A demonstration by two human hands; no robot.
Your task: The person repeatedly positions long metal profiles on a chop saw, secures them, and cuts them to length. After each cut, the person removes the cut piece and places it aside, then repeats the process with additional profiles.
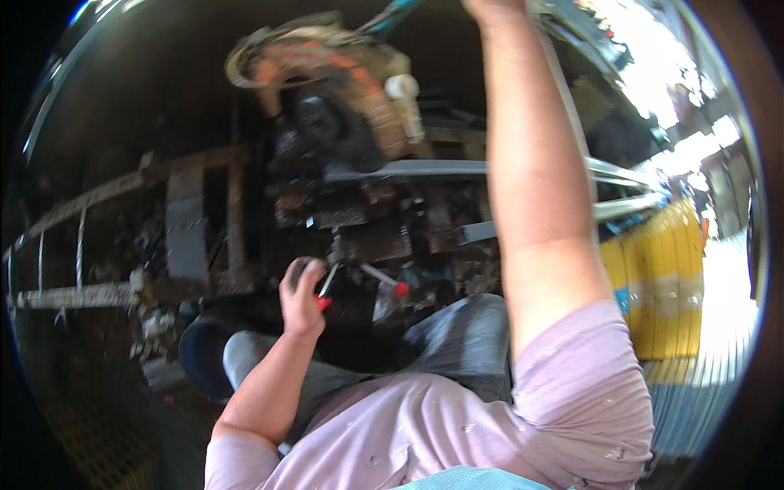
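Observation:
My left hand is in front of the machine's base, its fingers curled beside a thin metal lever. The lever's red knob shows at the edge of my palm. A second handle with a red knob sticks out just to the right. Behind stands a dark machine with a worn orange, curved guard, blurred, perhaps a cut-off saw. A long grey metal bar lies across its base. My right arm stretches far forward; my right hand is mostly cut off by the top edge, its fingers out of sight.
At the left is a rusty metal frame with thin rods. A dark round bucket stands by my left knee. Yellow stacked material is on the right, near long metal bars and corrugated sheet.

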